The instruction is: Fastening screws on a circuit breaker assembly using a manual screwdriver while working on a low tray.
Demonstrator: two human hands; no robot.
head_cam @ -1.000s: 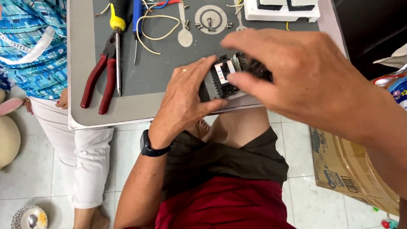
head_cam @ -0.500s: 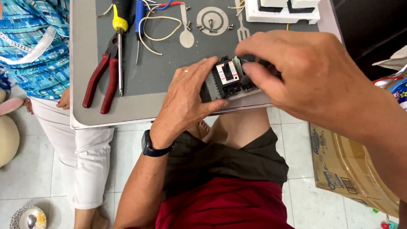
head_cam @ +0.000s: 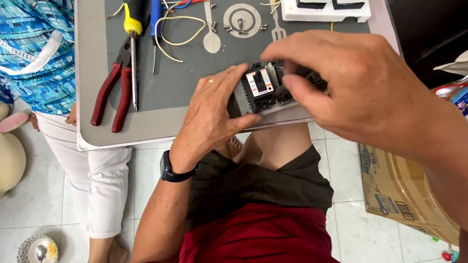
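Observation:
My left hand (head_cam: 210,113) grips the left side of a black electrical device with a white and red switch face (head_cam: 260,87), at the near edge of a grey table (head_cam: 92,139). My right hand (head_cam: 360,83) reaches in from the right, its fingertips pinching the device's right part, which they mostly hide. A black watch (head_cam: 174,171) sits on my left wrist. Both hands press the device against the table edge above my lap.
Red-handled pliers (head_cam: 113,92), a yellow-handled screwdriver (head_cam: 132,44), a blue tool (head_cam: 155,24), loose cream wire (head_cam: 183,29), small screws (head_cam: 239,24) and a white foam block (head_cam: 324,9) lie on the table. Another person in a blue patterned top (head_cam: 34,58) stands at left. A cardboard box (head_cam: 404,190) lies on the floor, right.
The view has shifted slightly. My right hand's fingertips have moved along the device's right part, uncovering more of the switch face. My left hand keeps its grip.

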